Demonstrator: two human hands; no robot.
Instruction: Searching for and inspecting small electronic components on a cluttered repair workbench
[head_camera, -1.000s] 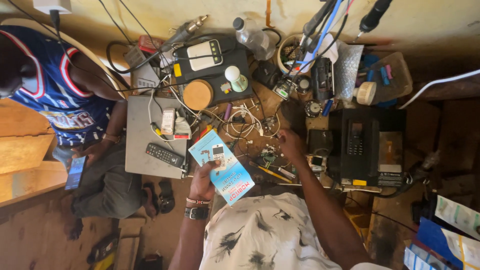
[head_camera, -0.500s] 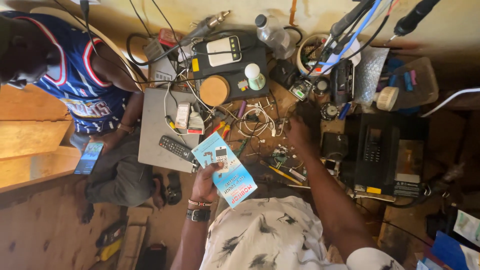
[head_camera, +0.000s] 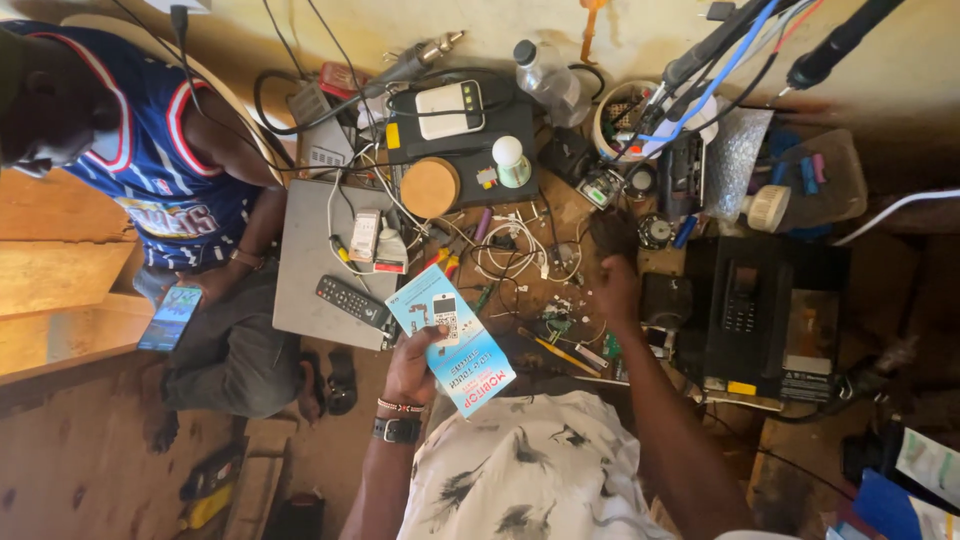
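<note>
Head view: over the last second the camera has tilted and drawn nearer, while the left hand (head_camera: 412, 365) goes on gripping the blue packet (head_camera: 451, 338) at the near worktop (head_camera: 560, 205) edge, so the work has not moved on. The right hand (head_camera: 617, 290) rests among small parts; whether it pinches anything I cannot tell. The packet is a flat light-blue card with a small phone pictured on it, beside the remote (head_camera: 352, 301).

Cluttered wooden workbench (head_camera: 560, 215) against a pale yellow wall (head_camera: 520, 20), bare dirt floor (head_camera: 90, 450), warm daylight.
</note>
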